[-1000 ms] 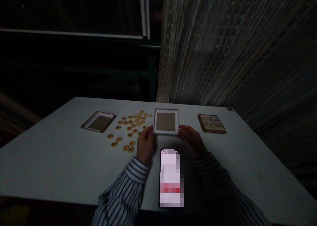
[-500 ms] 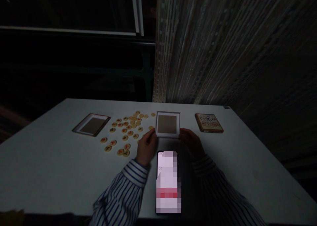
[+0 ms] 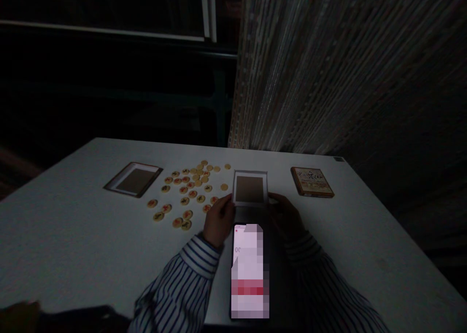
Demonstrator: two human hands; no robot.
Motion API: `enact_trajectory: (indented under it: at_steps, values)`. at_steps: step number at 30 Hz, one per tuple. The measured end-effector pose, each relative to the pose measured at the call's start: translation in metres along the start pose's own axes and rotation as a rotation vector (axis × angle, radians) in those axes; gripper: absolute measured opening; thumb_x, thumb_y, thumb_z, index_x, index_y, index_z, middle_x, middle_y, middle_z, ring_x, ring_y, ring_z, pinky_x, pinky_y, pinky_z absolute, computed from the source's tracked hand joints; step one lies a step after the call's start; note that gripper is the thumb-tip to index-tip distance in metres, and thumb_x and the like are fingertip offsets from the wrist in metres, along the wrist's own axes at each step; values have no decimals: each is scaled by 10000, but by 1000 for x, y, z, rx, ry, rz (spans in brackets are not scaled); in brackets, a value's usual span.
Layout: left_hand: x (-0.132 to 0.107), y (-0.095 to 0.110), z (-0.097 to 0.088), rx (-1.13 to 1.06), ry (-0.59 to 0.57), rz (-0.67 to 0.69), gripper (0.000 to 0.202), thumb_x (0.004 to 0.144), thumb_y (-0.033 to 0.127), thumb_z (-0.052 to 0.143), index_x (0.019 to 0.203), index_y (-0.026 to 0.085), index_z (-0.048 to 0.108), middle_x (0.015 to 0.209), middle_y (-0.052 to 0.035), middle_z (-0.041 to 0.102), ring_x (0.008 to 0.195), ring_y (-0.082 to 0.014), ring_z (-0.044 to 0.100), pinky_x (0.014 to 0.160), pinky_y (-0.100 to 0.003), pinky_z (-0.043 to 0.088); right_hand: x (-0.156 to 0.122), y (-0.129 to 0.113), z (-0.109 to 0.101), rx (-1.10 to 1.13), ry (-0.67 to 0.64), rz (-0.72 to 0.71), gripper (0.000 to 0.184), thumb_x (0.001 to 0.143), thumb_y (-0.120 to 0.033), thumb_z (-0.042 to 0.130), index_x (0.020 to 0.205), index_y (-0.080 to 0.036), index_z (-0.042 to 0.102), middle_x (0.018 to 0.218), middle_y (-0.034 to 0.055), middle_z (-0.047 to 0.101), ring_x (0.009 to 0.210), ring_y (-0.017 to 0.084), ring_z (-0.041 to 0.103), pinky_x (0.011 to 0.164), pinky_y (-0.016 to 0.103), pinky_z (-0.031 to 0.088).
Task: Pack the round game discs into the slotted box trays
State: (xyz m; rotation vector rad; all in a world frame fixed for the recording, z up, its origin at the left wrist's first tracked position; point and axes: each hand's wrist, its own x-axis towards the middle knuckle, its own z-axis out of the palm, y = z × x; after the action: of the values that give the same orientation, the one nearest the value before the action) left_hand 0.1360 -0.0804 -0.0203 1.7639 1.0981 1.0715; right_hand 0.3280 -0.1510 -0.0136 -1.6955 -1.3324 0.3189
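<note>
A shallow open box (image 3: 250,189) with white walls and a brown-grey bottom is held between my two hands, low over the middle of the table. My left hand (image 3: 219,221) grips its near left corner, thumb and fingers closed on the edge. At the near right corner, my right hand (image 3: 287,217) is closed on the box too, its fingers partly lost in shadow. Several round Chinese chess pieces (image 3: 192,194), marked in red or black or showing plain faces, lie scattered left of the box. One plain piece (image 3: 224,187) is close to the box's left side.
A phone (image 3: 248,274) with a lit, blurred screen lies between my forearms. Another open tray or lid (image 3: 136,181) is on the left of the white table (image 3: 91,245). A printed box or lid (image 3: 312,182) rests at right. A bead curtain (image 3: 292,80) hangs behind.
My hands and the box have shifted slightly toward me, uncovering more of the pieces near my left hand. The camera view has tilted a little. The grip looks the same.
</note>
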Motion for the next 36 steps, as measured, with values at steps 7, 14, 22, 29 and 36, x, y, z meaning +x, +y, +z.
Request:
enact_trajectory:
  at_steps: [7, 14, 22, 29, 36]
  values:
    - [-1, -5, -1, 58, -34, 42, 307, 796, 255, 499, 1065, 160, 612, 1052, -95, 644, 990, -197, 580, 909, -369, 436, 0, -2, -4, -102, -61, -51, 340, 773, -291, 488, 1075, -151, 556, 985, 105, 614, 679, 145, 595, 620, 296, 509]
    - [-2, -3, -1, 114, -50, 109, 287, 802, 240, 478, 1041, 163, 618, 1023, -100, 647, 972, -205, 578, 896, -386, 445, -3, 4, 0, -166, -73, -54, 352, 773, -291, 475, 1090, -165, 565, 959, 97, 632, 705, 164, 608, 635, 315, 510]
    - [-2, -3, -1, 150, -88, 123, 271, 803, 216, 464, 1018, 179, 624, 1011, -86, 646, 972, -202, 573, 891, -380, 446, -5, 8, 3, -243, -97, -5, 343, 779, -318, 474, 1076, -190, 590, 830, 63, 664, 699, 176, 620, 650, 328, 505]
    - [-3, -4, -1, 200, -106, 155, 260, 806, 205, 452, 992, 161, 629, 996, -100, 645, 958, -203, 577, 879, -374, 455, -4, 4, 1, -322, -137, 7, 309, 804, -304, 454, 1035, -178, 615, 871, 85, 673, 736, 191, 627, 684, 353, 504]
    - [-4, -6, -1, 226, -95, 170, 252, 791, 201, 472, 990, 179, 624, 972, -84, 646, 935, -196, 584, 857, -365, 469, -4, 0, -1, -377, -132, -42, 299, 812, -276, 443, 1037, -184, 617, 937, 87, 668, 779, 185, 625, 734, 346, 496]
